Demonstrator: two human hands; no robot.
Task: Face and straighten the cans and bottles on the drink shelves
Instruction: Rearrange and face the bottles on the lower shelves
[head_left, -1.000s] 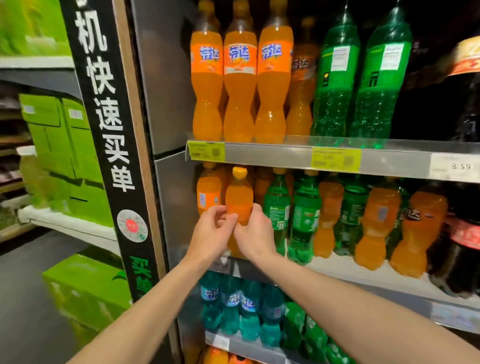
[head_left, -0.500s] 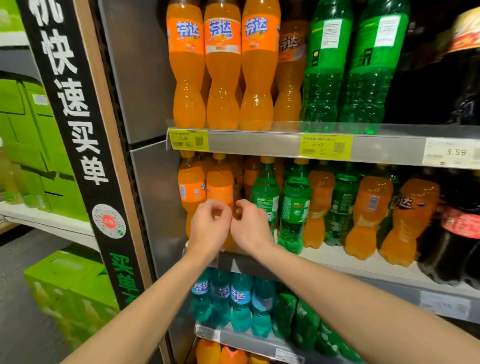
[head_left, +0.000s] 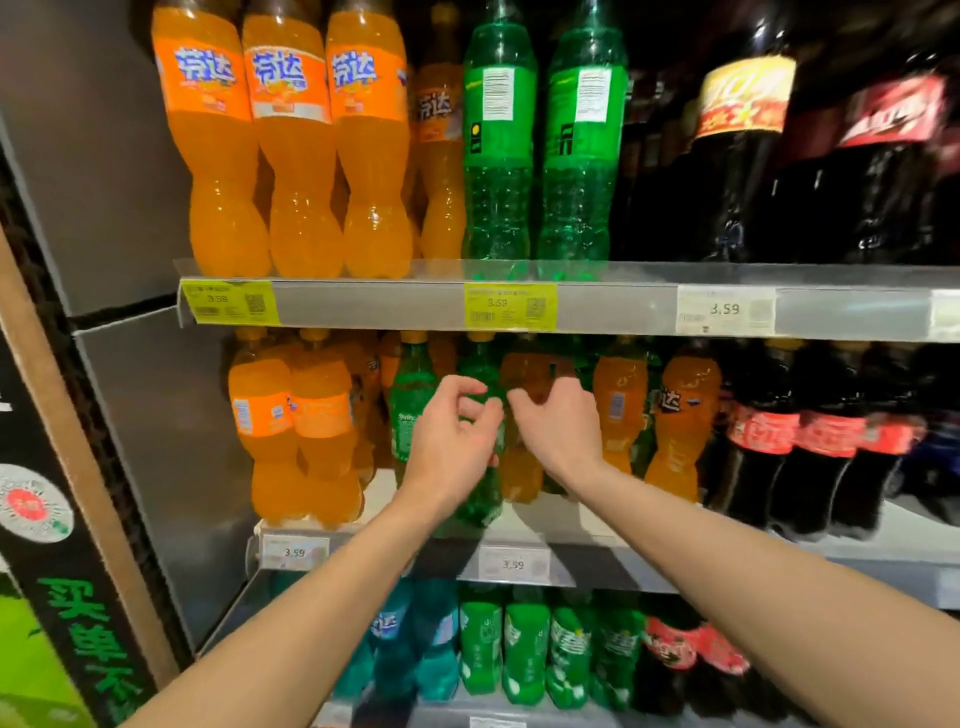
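Observation:
My left hand (head_left: 449, 441) and my right hand (head_left: 563, 431) hover close together in front of the middle shelf (head_left: 613, 566), fingers loosely curled and holding nothing. Right behind them stands a green soda bottle (head_left: 480, 501), partly hidden by my left hand. Another green bottle (head_left: 410, 410) is just to its left. Two orange soda bottles (head_left: 291, 421) stand at the shelf's left end with their labels turned sideways. An orange bottle (head_left: 519, 480) sits behind my right wrist. Further orange bottles (head_left: 680, 415) mix with green ones to the right.
Large orange (head_left: 291, 135), green (head_left: 498, 130) and cola bottles fill the top shelf (head_left: 374, 306). Small cola bottles (head_left: 763, 436) stand at the middle shelf's right. The lowest shelf holds teal, green (head_left: 524, 649) and red-labelled bottles. A black sign pillar (head_left: 67, 519) borders the left.
Both hands have let go of the orange bottle at the left and moved right, now in front of the green bottle. The view has shifted right and closer to the shelf.

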